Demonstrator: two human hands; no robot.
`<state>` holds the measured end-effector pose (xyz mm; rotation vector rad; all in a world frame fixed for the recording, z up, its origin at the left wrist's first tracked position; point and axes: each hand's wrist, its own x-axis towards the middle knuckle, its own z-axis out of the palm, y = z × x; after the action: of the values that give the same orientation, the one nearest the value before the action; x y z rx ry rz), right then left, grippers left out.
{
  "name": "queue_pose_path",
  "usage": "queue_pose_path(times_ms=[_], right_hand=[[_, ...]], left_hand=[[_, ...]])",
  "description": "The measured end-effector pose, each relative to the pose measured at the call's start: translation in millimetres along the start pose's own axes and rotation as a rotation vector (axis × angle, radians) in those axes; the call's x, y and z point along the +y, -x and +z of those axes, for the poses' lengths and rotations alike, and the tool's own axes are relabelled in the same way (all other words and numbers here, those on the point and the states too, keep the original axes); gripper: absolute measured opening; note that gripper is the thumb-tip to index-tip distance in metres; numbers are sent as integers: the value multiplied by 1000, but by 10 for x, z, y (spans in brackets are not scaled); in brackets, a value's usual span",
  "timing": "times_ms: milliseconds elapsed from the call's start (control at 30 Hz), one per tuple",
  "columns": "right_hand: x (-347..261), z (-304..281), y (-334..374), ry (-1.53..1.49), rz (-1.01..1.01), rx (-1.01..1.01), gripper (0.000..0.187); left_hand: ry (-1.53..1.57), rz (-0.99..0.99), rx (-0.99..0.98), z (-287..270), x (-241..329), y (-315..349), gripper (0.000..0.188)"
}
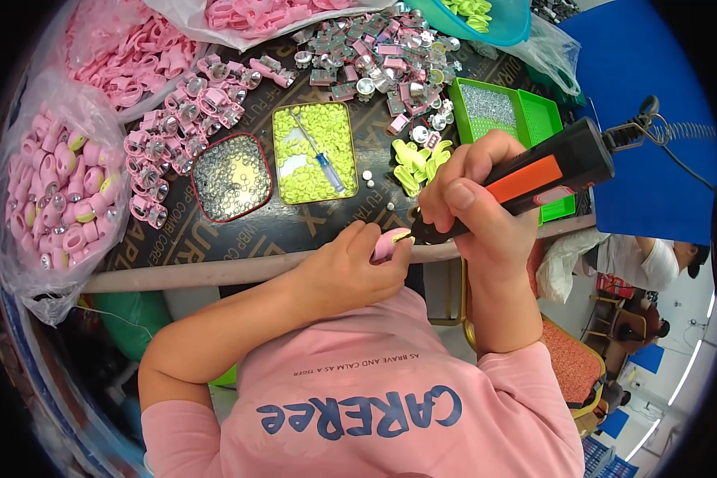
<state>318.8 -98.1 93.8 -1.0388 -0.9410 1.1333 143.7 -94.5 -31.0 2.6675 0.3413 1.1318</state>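
My left hand (354, 267) is closed on a small pink plastic casing (388, 244) with a yellow-green strip, at the table's near edge. In my right hand (482, 191) is a black and orange electric screwdriver (534, 177), hung from a coiled cord. Its tip meets the casing. Beyond my hands lie loose yellow-green plastic parts (419, 163). A square tin (276, 151) of small yellow-green pieces has a blue-handled screwdriver (325, 169) lying across it. Left of that, a red-rimmed tin (233, 177) holds small round clear or silvery pieces.
Pink casings with silvery reflectors (185, 119) are heaped at the left, beside a plastic bag (60, 187) of pink and yellow-green casings. Pink-and-metal parts (382, 60) pile up at the back. A green tray (526, 103) of tiny metal pieces stands right. People sit farther off at the right.
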Motion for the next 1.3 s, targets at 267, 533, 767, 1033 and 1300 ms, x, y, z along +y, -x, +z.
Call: queue_pose_path(times_ms=[267, 533, 767, 1033, 1300], right_hand=[[101, 1, 69, 59, -115, -94, 30], [107, -16, 89, 84, -100, -143, 29], [3, -195, -153, -172, -251, -218, 39], [283, -728, -323, 374, -351, 66, 58], [-184, -1255, 428, 1161, -18, 46, 65]], left_hand=[[59, -44, -31, 3, 1, 15, 33], [155, -82, -86, -28, 10, -19, 32], [100, 2, -118, -298, -93, -69, 23], [1341, -1100, 718, -1298, -554, 98, 31], [177, -949, 848, -2537, -803, 744, 32]])
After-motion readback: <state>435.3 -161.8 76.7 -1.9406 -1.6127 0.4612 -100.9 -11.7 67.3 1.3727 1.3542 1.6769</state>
